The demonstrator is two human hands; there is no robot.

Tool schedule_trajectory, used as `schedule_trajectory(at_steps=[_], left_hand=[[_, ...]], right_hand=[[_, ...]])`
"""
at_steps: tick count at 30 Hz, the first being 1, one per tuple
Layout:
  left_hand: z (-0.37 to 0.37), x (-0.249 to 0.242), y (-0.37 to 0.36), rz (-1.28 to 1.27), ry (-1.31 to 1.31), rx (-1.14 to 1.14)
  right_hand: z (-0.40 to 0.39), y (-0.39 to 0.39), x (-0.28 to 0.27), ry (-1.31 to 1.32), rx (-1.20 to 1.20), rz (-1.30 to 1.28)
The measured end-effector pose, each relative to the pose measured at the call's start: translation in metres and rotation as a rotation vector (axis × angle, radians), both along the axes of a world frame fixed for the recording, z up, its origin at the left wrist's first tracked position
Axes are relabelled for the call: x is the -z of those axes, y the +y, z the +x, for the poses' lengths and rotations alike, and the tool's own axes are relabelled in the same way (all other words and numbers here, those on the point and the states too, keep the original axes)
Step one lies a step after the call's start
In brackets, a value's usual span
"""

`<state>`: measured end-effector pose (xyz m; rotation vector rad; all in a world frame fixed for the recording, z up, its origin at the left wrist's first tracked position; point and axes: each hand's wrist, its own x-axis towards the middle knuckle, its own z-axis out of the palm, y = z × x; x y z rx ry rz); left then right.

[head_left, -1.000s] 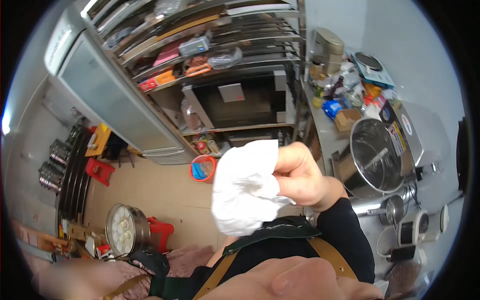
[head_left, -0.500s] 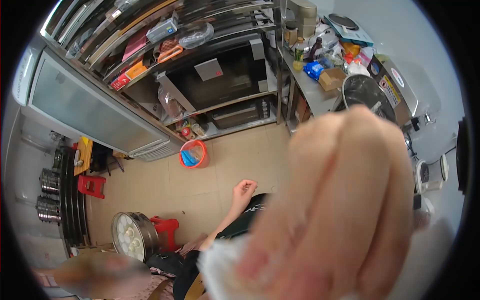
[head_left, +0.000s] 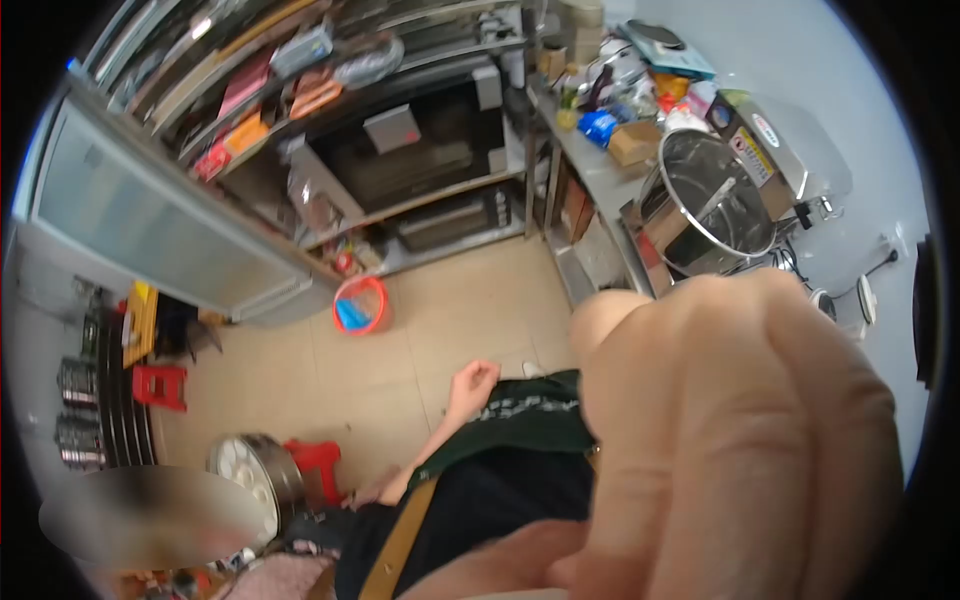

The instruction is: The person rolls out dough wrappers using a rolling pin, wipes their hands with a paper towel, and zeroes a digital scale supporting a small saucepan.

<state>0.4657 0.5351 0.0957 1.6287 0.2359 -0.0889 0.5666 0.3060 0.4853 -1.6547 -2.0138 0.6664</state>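
My right hand (head_left: 740,430) fills the lower right, very close to the camera, with its fingers bent and pressed together. A sliver of something whitish shows at the bottom edge near it, but what the fingers hold is hidden. My left hand (head_left: 474,385) hangs low over the floor beside the dark green apron (head_left: 510,430), its fingers loosely curled with nothing visible in them. Behind the right hand, a large steel mixing bowl (head_left: 700,245) with a paddle inside belongs to a mixer on the counter.
A steel rack with ovens (head_left: 430,130) stands at the back beside a glass-door fridge (head_left: 150,210). On the floor are a red bucket (head_left: 362,322) and red stools (head_left: 160,388). A round steamer (head_left: 285,475) with white pieces stands near a person in pink clothing (head_left: 285,580), lower left.
The view has shifted, bringing the mixing bowl and apron more into sight. My right hand has moved right and down; the white crumpled thing at its fingers is mostly out of view.
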Motion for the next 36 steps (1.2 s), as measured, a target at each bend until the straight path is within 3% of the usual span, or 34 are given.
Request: schedule_trajectory(at_steps=[3, 6, 9, 15, 17, 30, 31, 32, 33, 35, 36], left_hand=[[-0.002, 0.012, -0.001, -0.114, -0.036, -0.004], [-0.008, -0.003, 0.0, -0.11, -0.005, 0.02], [-0.002, -0.02, -0.006, -0.103, 0.0, 0.042], [-0.015, -0.006, -0.005, 0.026, -0.011, 0.157], [-0.021, -0.001, -0.008, -0.078, -0.026, 0.21], [-0.013, -0.027, -0.046, 0.077, -0.142, 0.396], [-0.007, -0.032, -0.047, 0.08, -0.16, 0.404], [0.002, -0.038, -0.05, 0.082, -0.174, 0.429], [0.01, -0.043, -0.054, 0.084, -0.187, 0.475], [0.024, -0.059, -0.067, -0.162, -0.093, 0.606], [0.033, -0.071, -0.075, -0.276, -0.029, 0.664]], right_hand=[[0.009, -0.024, 0.014, 0.244, 0.106, 0.145], [-0.002, 0.014, 0.028, 0.511, 0.123, 0.426], [-0.016, 0.055, 0.024, 0.62, 0.06, 0.573], [-0.036, 0.061, 0.021, 0.566, -0.102, 0.554], [-0.047, 0.056, 0.023, 0.533, -0.163, 0.515], [-0.112, 0.008, 0.049, 0.452, -0.703, 0.575], [-0.115, 0.002, 0.051, 0.466, -0.678, 0.608], [-0.118, -0.001, 0.05, 0.544, -0.492, 0.703], [-0.114, -0.014, 0.064, 0.466, -0.426, 0.701], [-0.107, -0.035, 0.078, 0.51, -0.049, 0.855], [-0.107, -0.052, 0.106, 0.66, 0.239, 0.914]])
